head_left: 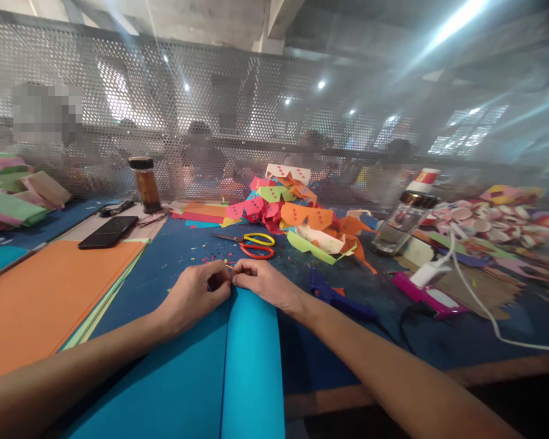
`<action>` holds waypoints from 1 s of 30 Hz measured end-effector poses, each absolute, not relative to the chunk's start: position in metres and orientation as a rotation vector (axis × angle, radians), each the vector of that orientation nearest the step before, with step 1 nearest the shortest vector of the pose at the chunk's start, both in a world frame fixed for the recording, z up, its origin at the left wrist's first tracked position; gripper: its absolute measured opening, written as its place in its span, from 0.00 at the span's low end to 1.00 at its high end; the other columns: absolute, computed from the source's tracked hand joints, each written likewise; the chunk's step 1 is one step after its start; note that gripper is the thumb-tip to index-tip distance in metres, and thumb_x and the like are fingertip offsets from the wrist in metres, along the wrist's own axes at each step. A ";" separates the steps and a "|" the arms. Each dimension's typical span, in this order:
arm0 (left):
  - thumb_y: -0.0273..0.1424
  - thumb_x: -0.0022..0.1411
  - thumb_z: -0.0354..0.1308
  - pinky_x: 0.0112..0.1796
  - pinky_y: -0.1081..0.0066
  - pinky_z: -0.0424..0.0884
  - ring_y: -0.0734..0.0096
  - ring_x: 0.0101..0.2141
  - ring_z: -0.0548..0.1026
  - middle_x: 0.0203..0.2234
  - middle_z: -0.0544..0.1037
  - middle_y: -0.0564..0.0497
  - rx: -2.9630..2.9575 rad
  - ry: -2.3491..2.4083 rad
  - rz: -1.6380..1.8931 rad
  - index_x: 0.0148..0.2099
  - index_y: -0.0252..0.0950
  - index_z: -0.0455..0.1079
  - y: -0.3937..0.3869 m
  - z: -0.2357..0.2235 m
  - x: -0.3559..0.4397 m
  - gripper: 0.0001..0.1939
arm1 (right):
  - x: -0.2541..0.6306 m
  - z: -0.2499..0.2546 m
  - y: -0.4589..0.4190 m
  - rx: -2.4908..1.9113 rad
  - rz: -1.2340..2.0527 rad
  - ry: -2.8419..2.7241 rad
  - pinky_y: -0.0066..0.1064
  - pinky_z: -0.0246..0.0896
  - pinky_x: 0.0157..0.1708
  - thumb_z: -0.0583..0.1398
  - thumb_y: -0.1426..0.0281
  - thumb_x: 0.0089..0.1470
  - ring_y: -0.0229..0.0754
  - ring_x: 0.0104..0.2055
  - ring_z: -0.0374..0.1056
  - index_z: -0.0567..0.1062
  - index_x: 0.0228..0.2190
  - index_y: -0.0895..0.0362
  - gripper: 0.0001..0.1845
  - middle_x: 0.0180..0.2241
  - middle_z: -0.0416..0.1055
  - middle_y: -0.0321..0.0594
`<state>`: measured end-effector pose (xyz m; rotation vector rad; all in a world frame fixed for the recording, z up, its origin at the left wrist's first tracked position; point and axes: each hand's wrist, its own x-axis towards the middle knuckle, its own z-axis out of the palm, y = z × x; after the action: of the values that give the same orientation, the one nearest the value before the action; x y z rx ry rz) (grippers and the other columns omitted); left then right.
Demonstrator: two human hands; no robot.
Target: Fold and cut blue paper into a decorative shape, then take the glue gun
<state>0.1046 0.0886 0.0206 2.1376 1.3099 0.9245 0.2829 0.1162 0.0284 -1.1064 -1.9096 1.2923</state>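
Note:
A large blue paper sheet [254, 366] lies in front of me, its right part curled over toward the left with the edge running lengthwise. At the sheet's far end my left hand [196, 292] is closed, thumb and forefinger pinched together by the curled edge. My right hand [265, 283] meets it there, fingertips closed on the far end of the fold. The fingertips of both hands nearly touch and hide the paper between them. Just beyond them lie scissors [256, 244] with one yellow and one red handle, among tiny paper scraps.
Orange sheets [50, 292] and a black phone [108, 232] lie left, near a bottle of brown liquid [146, 186]. Cut colored paper shapes [306, 216] pile up ahead. A blue glue gun [343, 299], a clear bottle [400, 225] and a magenta power strip [430, 296] with cables sit right.

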 end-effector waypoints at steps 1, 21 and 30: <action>0.31 0.58 0.52 0.27 0.74 0.59 0.74 0.24 0.67 0.20 0.68 0.59 2.118 1.325 0.927 0.30 0.37 0.67 0.090 0.021 0.103 0.06 | 0.283 0.029 0.116 -1.117 1.285 -1.913 0.27 0.54 0.31 0.59 0.70 0.52 0.37 0.30 0.62 0.72 0.28 0.58 0.04 0.26 0.67 0.33; 0.33 0.70 0.51 0.48 0.56 0.71 0.58 0.47 0.75 0.47 0.78 0.47 2.856 1.169 0.575 0.51 0.40 0.71 0.090 -0.001 0.064 0.11 | 0.293 0.028 0.125 -1.750 0.309 -2.251 0.29 0.49 0.27 0.57 0.57 0.59 0.44 0.32 0.71 0.76 0.33 0.55 0.15 0.27 0.75 0.40; 0.31 0.71 0.49 0.54 0.52 0.69 0.57 0.57 0.70 0.57 0.73 0.48 2.912 1.161 0.603 0.52 0.41 0.68 0.090 -0.016 0.061 0.10 | 0.294 0.027 0.125 -1.828 0.191 -2.349 0.31 0.54 0.32 0.57 0.58 0.58 0.49 0.39 0.75 0.78 0.33 0.55 0.15 0.33 0.79 0.45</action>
<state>0.0606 0.0905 -0.0165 2.9124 1.1611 0.6026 0.2936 0.1254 0.0270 -1.8276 -2.3493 0.1911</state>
